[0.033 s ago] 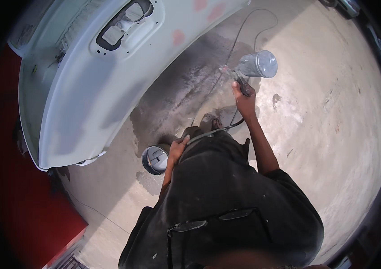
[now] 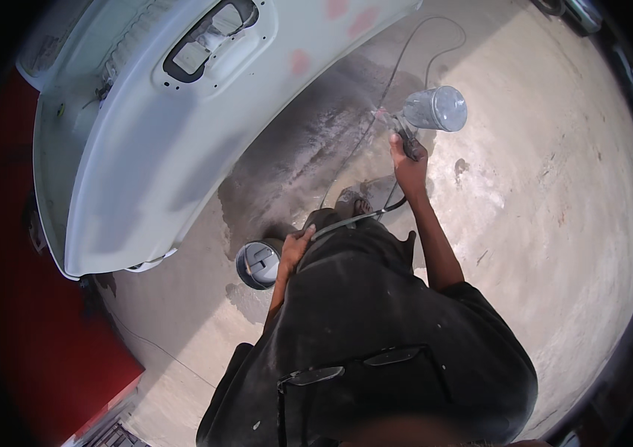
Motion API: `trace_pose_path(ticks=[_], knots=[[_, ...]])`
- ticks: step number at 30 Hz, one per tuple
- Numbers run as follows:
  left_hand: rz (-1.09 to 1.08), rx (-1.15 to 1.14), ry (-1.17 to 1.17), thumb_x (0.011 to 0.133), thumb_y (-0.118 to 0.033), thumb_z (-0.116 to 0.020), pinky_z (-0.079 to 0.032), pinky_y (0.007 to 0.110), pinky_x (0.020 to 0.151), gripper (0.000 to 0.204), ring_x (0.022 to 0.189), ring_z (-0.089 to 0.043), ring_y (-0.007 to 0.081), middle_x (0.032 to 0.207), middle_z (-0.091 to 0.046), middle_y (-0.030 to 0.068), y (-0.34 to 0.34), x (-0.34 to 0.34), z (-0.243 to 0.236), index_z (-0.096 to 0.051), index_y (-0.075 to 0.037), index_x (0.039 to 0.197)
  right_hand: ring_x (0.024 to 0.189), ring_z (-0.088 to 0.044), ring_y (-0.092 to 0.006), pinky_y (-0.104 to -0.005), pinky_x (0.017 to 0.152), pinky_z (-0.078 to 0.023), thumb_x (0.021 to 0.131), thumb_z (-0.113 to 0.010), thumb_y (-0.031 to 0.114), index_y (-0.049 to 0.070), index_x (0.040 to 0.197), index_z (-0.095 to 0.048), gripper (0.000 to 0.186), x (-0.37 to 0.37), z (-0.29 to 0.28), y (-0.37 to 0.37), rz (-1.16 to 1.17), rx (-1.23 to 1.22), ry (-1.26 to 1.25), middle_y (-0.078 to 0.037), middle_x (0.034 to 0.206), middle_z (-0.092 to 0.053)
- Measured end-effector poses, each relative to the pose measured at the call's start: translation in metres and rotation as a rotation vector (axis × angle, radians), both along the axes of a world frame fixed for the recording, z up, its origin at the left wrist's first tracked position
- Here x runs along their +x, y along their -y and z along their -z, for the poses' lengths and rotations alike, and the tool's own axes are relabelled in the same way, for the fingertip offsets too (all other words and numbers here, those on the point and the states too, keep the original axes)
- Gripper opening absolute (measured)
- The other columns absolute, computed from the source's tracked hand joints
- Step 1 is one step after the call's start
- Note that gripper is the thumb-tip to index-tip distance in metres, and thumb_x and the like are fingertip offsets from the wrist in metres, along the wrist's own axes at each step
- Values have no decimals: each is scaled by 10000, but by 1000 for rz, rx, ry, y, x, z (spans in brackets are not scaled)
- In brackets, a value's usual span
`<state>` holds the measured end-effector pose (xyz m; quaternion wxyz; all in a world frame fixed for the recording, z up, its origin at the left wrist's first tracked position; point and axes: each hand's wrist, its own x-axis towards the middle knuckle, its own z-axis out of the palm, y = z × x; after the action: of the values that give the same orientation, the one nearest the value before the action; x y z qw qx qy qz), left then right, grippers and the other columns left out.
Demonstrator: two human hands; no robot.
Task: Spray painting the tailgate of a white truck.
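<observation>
My right hand is closed around the handle of a spray gun, held out in front at arm's length. A grey metal cup is fixed to the gun, its round end facing up. From below that hand an air hose runs left across my front to my left hand, whose fingers are wrapped round it at my waist. To the left stands a large curved white car body panel with pink patches and a dark-edged cut-out. The gun's nozzle end points toward it, apart from its edge.
A round container with a grey thing inside stands on the floor beside my left hand. A thin hose loops across the stained concrete floor. A red surface lies at lower left. My sandalled foot shows ahead.
The spray gun and my right hand sit slightly farther right in the picture. The white panel has shifted a little the same way. My left hand stays on the hose.
</observation>
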<state>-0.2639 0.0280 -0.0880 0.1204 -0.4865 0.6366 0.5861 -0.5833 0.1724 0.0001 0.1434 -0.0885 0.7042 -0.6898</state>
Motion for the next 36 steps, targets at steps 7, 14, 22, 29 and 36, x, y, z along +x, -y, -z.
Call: trace_pose_path(ticks=[7,14,22,29,36], knots=[[-57,13,-15,956,-517,-647,-509,362,820,636,841,-662,188,908,-746,161,-10,4,11,-720,105,1063,691,-456,-65,-268,628,-413,939,-755,324,13,1016,-714,323,6,-8,14,-49,6,-39,41,723,-548],[-52,42,-23,950,-526,-644,-503,364,842,656,879,-660,202,935,-743,180,-11,-3,13,-712,117,1065,676,-466,-70,-282,612,-429,937,-749,330,17,1072,-710,343,10,-20,1,-408,80,-146,29,724,-559],[-4,-8,1,949,-530,-646,-500,357,832,648,861,-647,195,902,-732,164,-10,-14,3,-710,107,1046,710,-476,-74,-281,656,-433,965,-722,354,-14,1056,-703,379,-6,-26,3,-94,1,-88,38,748,-561],[-4,-10,1,949,-549,-641,-489,354,793,646,815,-610,170,846,-709,128,-10,-17,7,-710,92,996,680,-459,-75,-291,619,-422,946,-745,333,-7,1005,-694,349,-3,-26,-2,-191,105,-197,23,698,-538],[-22,7,14,943,-548,-652,-500,362,848,637,888,-660,207,938,-740,171,-16,-19,8,-719,75,1059,653,-438,-71,-280,594,-408,938,-748,297,15,961,-682,290,8,-43,-1,-453,153,-227,29,666,-497]])
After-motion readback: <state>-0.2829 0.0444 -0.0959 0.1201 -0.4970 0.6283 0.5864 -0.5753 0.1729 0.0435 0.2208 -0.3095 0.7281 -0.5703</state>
